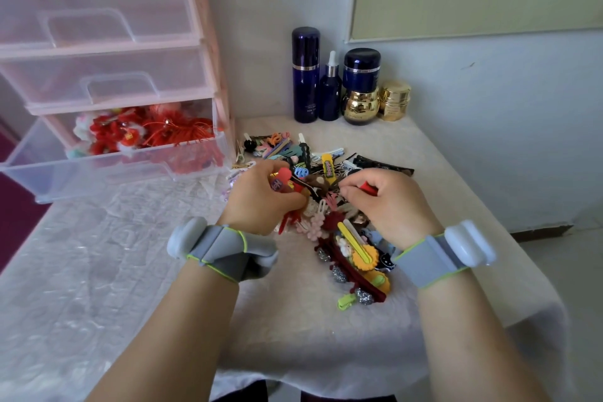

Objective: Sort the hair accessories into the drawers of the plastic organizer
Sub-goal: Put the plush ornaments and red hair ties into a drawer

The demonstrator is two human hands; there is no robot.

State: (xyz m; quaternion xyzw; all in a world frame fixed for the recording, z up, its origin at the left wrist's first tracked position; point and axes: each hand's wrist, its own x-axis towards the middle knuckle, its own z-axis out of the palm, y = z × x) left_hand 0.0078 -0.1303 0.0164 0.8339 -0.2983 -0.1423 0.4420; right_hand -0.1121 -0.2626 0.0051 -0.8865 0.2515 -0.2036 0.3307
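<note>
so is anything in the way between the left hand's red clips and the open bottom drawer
Nothing visible blocks it. The left hand holds red clips just right of the open bottom drawer, whose top is uncovered; only bare tablecloth lies between them.

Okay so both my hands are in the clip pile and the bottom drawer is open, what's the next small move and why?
Probably carry the left hand to the open bottom drawer and drop its load. That hand already grips a bunch of red clips, and the drawer holds red accessories. The right hand pinches one more red piece that could follow.
</note>
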